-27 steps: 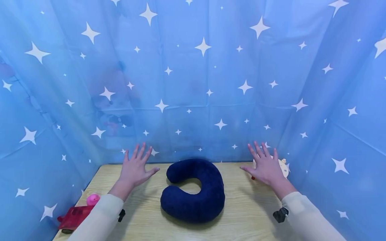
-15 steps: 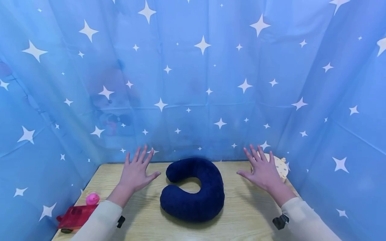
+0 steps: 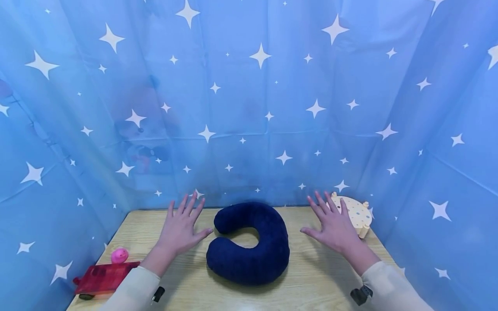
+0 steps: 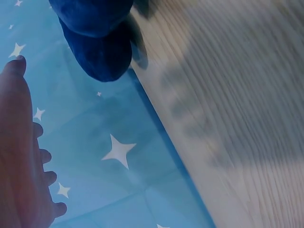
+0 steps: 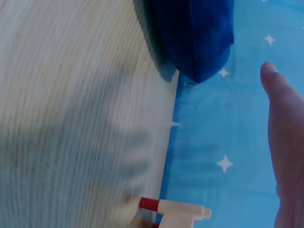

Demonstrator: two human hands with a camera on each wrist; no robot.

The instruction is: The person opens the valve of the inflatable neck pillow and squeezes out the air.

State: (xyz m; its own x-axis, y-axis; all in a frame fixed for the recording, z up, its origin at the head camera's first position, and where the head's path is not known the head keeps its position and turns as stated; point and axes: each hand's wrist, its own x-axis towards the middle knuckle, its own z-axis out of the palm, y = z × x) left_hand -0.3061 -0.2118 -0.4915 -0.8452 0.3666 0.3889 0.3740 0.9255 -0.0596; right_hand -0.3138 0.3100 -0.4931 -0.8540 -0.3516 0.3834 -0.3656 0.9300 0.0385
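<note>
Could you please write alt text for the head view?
A navy U-shaped pillow lies on a table between a person's spread left hand and right hand. A red toy sits at left, a spotted cream object at right.

blue curtain [image 3: 241, 103] with white four-pointed stars [image 3: 260, 56] hangs beyond the left hand [image 3: 179, 229] and right hand [image 3: 336, 226], in soft vertical folds, one horizontal crease noted. same-patterned side panels stand outward of the left hand [image 3: 50, 224] and the right [image 3: 439, 172]. faint print [image 3: 147, 152] above the left hand, blurred. pale wood-grain tabletop [image 3: 307, 276] beneath both; soft-edged shadows [image 4: 237, 128] upon it.
</note>
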